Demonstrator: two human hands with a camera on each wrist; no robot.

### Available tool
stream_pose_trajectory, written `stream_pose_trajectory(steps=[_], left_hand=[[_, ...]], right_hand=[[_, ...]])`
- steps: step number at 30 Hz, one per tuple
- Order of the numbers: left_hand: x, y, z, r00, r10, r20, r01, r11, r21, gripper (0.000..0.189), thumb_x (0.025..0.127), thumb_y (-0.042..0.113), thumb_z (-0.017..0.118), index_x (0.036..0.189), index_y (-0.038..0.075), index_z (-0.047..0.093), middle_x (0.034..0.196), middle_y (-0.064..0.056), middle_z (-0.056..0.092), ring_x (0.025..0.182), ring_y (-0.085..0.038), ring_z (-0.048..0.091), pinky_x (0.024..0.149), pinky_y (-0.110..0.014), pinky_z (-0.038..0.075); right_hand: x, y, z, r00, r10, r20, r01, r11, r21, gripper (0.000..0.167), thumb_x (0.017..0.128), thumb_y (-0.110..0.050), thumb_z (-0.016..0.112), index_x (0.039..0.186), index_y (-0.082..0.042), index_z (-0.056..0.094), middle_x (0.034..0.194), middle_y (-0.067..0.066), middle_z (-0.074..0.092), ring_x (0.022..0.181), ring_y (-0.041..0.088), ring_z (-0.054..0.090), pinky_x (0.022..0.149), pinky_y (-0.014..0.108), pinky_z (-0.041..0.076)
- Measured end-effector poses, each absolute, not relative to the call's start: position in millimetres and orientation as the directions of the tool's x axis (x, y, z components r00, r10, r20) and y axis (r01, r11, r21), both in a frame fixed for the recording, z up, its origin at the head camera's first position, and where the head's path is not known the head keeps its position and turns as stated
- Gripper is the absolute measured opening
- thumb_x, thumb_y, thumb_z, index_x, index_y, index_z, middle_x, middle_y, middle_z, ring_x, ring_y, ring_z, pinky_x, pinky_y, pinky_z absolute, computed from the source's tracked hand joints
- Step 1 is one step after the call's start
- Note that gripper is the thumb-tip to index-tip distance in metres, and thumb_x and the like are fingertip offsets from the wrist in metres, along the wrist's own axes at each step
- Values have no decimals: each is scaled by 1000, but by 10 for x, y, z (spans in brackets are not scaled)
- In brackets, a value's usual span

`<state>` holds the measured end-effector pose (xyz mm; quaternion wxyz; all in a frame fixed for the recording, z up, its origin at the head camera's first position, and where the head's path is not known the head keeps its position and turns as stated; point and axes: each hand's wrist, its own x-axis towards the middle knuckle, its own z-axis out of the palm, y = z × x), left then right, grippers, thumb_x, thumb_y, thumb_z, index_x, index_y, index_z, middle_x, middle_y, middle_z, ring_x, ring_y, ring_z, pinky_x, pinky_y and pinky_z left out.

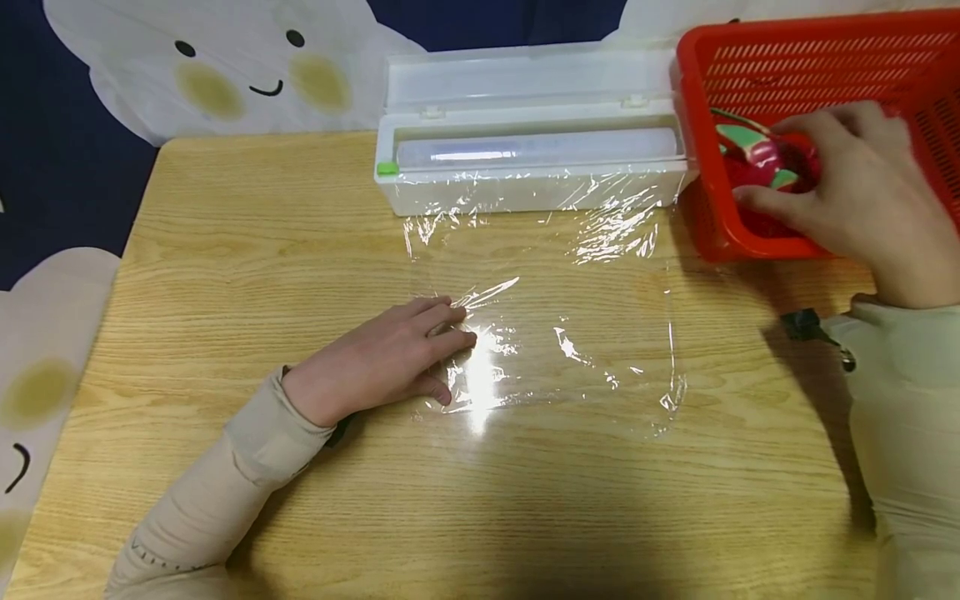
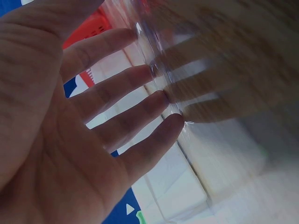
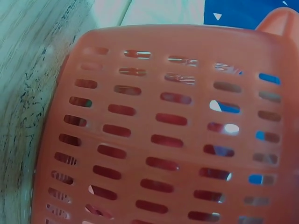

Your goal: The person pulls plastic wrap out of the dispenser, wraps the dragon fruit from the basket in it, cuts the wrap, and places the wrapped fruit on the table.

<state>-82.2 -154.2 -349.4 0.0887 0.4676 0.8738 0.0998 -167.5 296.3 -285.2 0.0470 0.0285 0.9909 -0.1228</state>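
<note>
A sheet of clear cling film (image 1: pixel 600 292) lies over the wooden table, drawn out from the white dispenser box (image 1: pixel 525 190). My left hand (image 1: pixel 382 354) rests at the film's left edge, fingers spread and nearly straight. In the left wrist view the fingertips (image 2: pixel 174 122) touch the film's edge. My right hand (image 1: pixel 862 187) reaches into the red basket (image 1: pixel 716 200) and grips a pink dragon fruit (image 1: pixel 765 158) with green scales, thumb on the near side and fingers over the far side. The basket's slotted wall (image 3: pixel 140 100) hides this hand in the right wrist view.
The dispenser's lid (image 1: pixel 525 77) stands raised at the back, showing the film roll (image 1: pixel 540 148) inside. A small green piece (image 1: pixel 387 168) sits at its left end. The basket stands against the box's right end. Cloud-patterned cloth (image 1: pixel 240 75) borders the wooden table (image 1: pixel 247 225).
</note>
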Motion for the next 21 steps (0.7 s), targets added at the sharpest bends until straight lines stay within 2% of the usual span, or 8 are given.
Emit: stream_pose_trajectory(steps=[6,14,21], left_hand=[[-819,-1545,-3484,-552,831,-75,795,551,253,69,77,51,79,133,13,66,142,-14,64,138,-38,57,120,-50,46],[-823,-1548,-3494,-540,841,-24,810,528,256,69,74,52,79,128,12,67,135,-14,65,131,-36,60,117,-47,49],[-826,-1543,-3491,-537,843,-16,812,522,260,69,73,52,80,127,12,67,133,-13,66,128,-35,61,118,-46,48]], right_hand=[[-1708,2982,-2886,-993,31,-110,58,967,-249,77,96,-28,71,158,-2,33,158,36,25,137,55,23,111,78,34],[-1735,2984,-2882,-987,-18,-159,26,963,-270,78,97,-29,70,161,-5,31,157,35,29,137,55,26,116,79,26],[-1770,3017,-2924,-983,-10,-184,41,961,-272,81,95,-28,72,162,-6,31,157,33,29,135,53,27,110,80,32]])
